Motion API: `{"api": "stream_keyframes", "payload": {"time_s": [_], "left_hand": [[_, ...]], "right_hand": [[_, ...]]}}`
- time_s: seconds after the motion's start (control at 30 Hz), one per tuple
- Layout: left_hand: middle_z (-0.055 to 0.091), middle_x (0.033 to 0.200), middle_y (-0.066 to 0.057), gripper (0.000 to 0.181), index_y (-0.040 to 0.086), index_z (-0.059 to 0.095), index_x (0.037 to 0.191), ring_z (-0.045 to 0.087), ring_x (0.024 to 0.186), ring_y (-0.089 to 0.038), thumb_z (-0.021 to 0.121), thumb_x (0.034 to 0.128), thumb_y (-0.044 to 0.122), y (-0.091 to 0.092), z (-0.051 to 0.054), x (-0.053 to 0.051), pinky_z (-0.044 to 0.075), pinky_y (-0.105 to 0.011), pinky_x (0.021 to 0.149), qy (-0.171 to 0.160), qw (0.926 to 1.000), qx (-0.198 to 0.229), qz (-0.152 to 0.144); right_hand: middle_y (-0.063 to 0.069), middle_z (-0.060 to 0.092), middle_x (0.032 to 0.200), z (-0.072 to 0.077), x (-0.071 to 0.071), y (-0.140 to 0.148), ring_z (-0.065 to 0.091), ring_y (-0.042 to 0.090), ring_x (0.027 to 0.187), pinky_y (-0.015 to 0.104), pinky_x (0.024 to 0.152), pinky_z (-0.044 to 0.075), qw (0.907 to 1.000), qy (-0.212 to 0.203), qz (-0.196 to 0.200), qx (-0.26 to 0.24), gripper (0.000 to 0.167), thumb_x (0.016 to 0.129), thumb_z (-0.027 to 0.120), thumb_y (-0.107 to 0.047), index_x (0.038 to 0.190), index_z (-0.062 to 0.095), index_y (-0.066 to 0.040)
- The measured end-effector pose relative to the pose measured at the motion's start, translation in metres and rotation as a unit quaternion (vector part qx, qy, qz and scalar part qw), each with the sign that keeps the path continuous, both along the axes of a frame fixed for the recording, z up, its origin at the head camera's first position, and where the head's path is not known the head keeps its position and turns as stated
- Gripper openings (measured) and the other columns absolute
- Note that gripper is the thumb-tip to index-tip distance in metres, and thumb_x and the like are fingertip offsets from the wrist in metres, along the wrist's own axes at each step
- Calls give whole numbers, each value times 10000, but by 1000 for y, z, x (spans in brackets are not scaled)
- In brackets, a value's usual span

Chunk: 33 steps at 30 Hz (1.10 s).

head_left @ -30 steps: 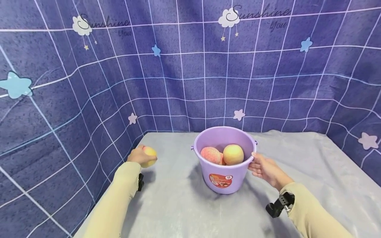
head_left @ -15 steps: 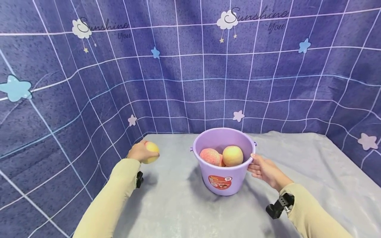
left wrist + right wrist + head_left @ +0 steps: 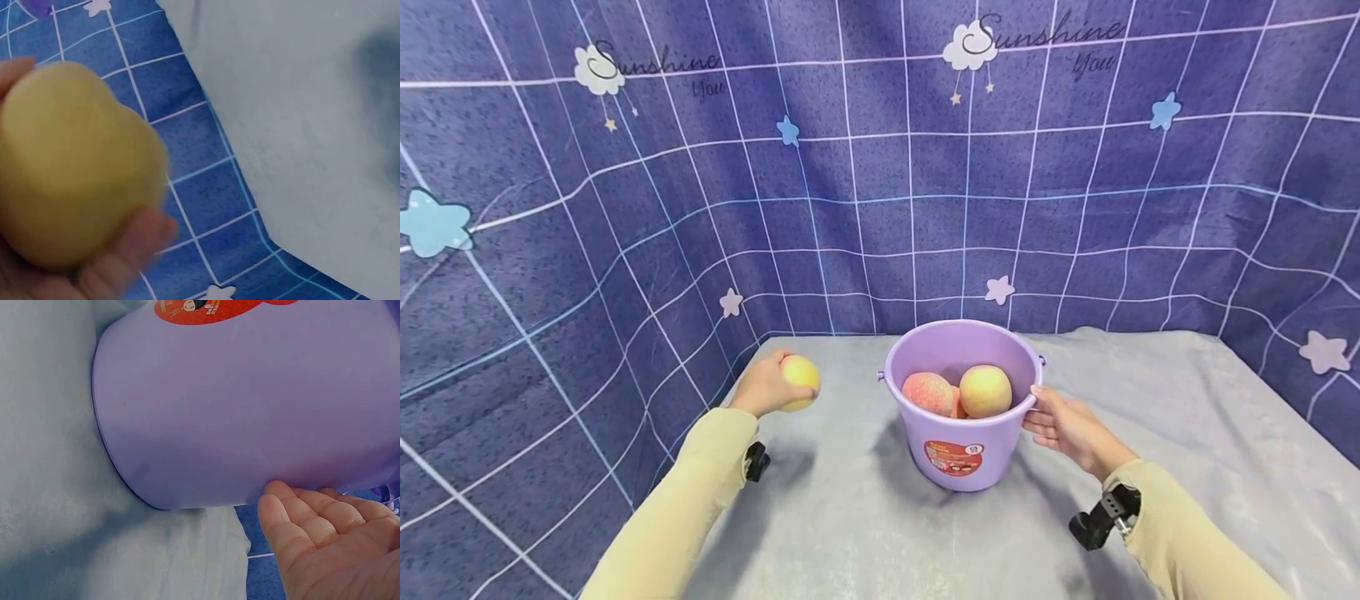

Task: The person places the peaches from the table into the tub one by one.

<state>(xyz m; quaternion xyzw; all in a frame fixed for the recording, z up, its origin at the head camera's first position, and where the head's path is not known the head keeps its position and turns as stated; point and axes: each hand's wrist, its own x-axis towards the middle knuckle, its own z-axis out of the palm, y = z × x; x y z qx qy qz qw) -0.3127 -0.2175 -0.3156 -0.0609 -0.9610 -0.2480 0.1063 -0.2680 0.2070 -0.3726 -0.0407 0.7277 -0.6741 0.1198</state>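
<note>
A yellow peach (image 3: 800, 382) with a hint of red is gripped in my left hand (image 3: 767, 385), above the left part of the table. Up close in the left wrist view, the peach (image 3: 81, 162) looks rounded and lobed, with fingertips curled about its lower side. To the right a purple bucket (image 3: 958, 454) stands upright with a red label. My right hand (image 3: 1078, 429) holds its right rim, the thumb on the rim and the fingers against the outer wall. Inside lie a pinkish-red peach (image 3: 928, 392), a yellow peach (image 3: 986, 391) and a partly hidden orange-red one.
A grey cloth (image 3: 850, 517) covers the table. Behind it and along the left and right hang blue curtains (image 3: 880, 167) with a white grid, stars and clouds. The bucket's side lug (image 3: 882, 376) sticks out on the left.
My left hand has moved right and slightly up with the peach, nearer the bucket. The right hand keeps its hold on the rim, and the bucket stays in place.
</note>
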Motion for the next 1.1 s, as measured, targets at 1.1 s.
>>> {"api": "stream_keyframes", "payload": {"time_s": [1.1], "left_hand": [[554, 1222, -190, 754, 14, 549, 1249, 521, 1113, -349, 885, 581, 112, 41, 14, 45, 438, -523, 913, 879, 9662, 1416, -1967]], "right_hand": [[397, 277, 1388, 1, 0, 1, 427, 422, 1266, 306, 870, 498, 9999, -80, 20, 71, 726, 1018, 270, -383, 1392, 160, 229]]}}
